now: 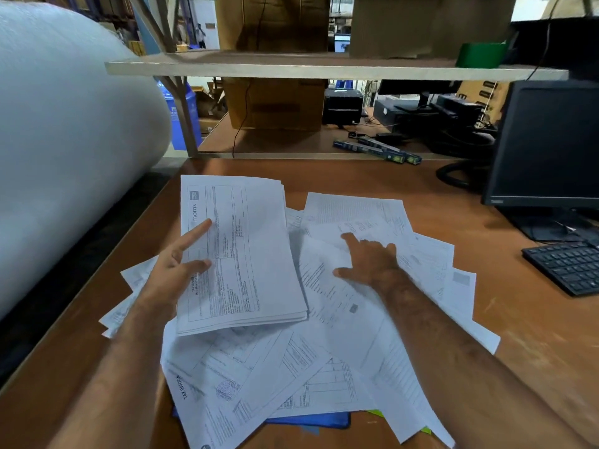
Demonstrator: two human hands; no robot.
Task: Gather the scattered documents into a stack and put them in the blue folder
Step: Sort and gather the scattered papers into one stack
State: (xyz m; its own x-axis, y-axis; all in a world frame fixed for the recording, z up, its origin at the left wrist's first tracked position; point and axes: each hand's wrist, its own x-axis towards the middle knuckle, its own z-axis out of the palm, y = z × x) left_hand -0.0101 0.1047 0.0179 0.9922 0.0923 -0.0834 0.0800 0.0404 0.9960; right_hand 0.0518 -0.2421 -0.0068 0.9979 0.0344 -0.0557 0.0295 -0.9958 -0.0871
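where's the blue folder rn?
In the head view the flat blue folder lies at the near edge of the brown wooden desk, mostly buried under the scattered white printed documents; only a blue strip shows.

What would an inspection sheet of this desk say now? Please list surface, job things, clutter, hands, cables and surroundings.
Surface: brown desk, largely covered by papers.
Job's things: stack of documents held up; loose sheets scattered; blue folder mostly buried under them.
Clutter: keyboard, monitor, two long boxes.
Hands: left hand grips the stack; right hand presses flat on loose sheets.
Cables: black cable coiled beside the monitor.
Surroundings: bubble wrap roll, shelf with cardboard boxes.
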